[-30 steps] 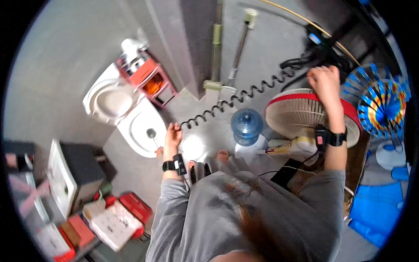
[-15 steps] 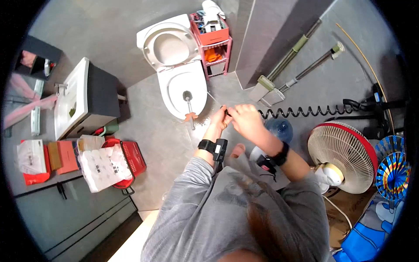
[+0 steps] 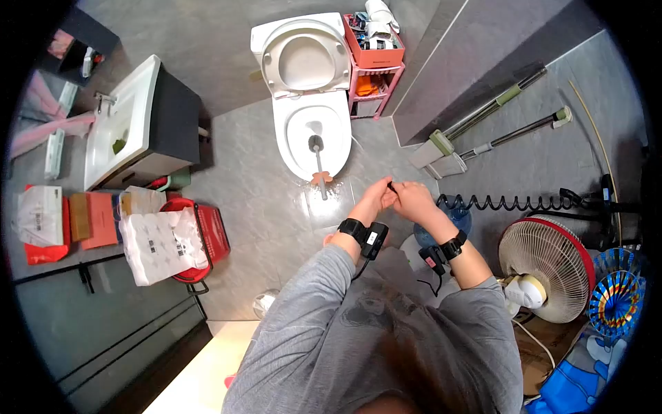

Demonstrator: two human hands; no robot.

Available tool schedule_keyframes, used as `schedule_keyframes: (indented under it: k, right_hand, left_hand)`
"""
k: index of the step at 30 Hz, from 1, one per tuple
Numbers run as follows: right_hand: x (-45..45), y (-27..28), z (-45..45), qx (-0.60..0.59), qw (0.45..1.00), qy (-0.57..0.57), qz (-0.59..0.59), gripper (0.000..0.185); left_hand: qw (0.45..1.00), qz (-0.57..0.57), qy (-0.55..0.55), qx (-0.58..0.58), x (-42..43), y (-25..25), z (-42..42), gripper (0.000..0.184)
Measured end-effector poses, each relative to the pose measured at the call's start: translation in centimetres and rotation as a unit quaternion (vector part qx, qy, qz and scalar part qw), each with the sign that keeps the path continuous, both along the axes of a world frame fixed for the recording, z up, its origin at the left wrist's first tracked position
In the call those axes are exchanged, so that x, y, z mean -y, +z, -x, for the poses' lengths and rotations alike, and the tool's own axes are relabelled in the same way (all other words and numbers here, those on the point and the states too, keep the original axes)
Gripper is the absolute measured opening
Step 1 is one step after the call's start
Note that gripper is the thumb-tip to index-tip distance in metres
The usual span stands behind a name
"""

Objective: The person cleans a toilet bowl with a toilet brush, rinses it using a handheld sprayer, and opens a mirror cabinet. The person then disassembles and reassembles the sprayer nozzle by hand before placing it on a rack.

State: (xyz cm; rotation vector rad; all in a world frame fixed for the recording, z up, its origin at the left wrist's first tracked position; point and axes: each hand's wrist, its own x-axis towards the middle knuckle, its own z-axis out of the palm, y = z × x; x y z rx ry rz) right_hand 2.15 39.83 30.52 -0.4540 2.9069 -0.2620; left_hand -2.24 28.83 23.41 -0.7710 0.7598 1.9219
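Observation:
My left hand and my right hand meet in front of my body, fingers closed and touching. A small black piece shows between them; the fingers hide most of it. From my right hand a black coiled hose stretches to the right. Past my hands stands a white toilet with its lid and seat up. A toilet brush lies with its dark head in the bowl and its grey handle over the front rim. Both wrists wear black straps with small boxes.
At the left are a washbasin cabinet and a red basket beside wrapped paper rolls. A pink shelf adjoins the toilet. Mops lean right of a wall corner. A fan and a blue water bottle stand right.
The view has shifted, so the room's fixtures sit differently in the picture. My joined hands are slightly farther from the toilet, still closed around the black piece. The brush stays in the bowl.

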Motion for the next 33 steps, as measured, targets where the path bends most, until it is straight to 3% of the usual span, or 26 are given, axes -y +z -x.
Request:
schedule_keyframes:
  k: [2,4,7,11,14,17,20,22,28,33]
  right_hand:
    - [-0.8,0.2,0.5,-0.015,1.000,0.008,0.012,0.019]
    - [-1.4,0.1,1.5,-0.033,0.999,0.017,0.025,0.018]
    - [-2.1,0.0,3.4,-0.072,0.997,0.024,0.023,0.015]
    - [-2.1,0.2,5.5,-0.105,0.994,-0.012,0.041,0.015]
    - [-3.2,0.5,7.0,-0.137,0.989,-0.044,0.040,0.014]
    - [-4.4,2.0,8.8,-0.163,0.982,-0.074,0.059,0.016]
    - [-5.1,3.6,10.9,-0.189,0.978,-0.059,0.062,0.016]
    - [-5.1,4.9,12.3,-0.191,0.978,-0.064,0.063,0.015]
    - [-4.8,7.8,14.9,-0.186,0.979,-0.062,0.062,0.016]
    - [-4.8,10.8,15.9,-0.206,0.975,-0.073,0.047,0.017]
  left_hand:
    - [0.999,-0.039,-0.026,-0.027,-0.4,-0.4,0.2,0.035]
    - [0.996,0.083,-0.010,0.006,-1.5,1.8,0.8,0.038]
    - [0.997,0.035,-0.053,-0.055,-1.2,0.0,1.9,0.040]
    - [0.989,0.080,-0.078,-0.098,-1.0,0.1,3.7,0.041]
    - [0.979,0.169,-0.054,-0.104,0.0,4.7,3.7,0.061]
    - [0.944,0.276,-0.080,-0.161,3.9,6.3,3.1,0.060]
    - [0.919,0.336,-0.049,-0.198,9.3,5.8,1.5,0.051]
    - [0.910,0.374,0.014,-0.181,10.9,8.9,-0.2,0.053]
    - [0.910,0.361,0.125,-0.161,15.4,8.8,-3.1,0.061]
    - [0.907,0.361,0.145,-0.162,16.4,9.4,-4.2,0.060]
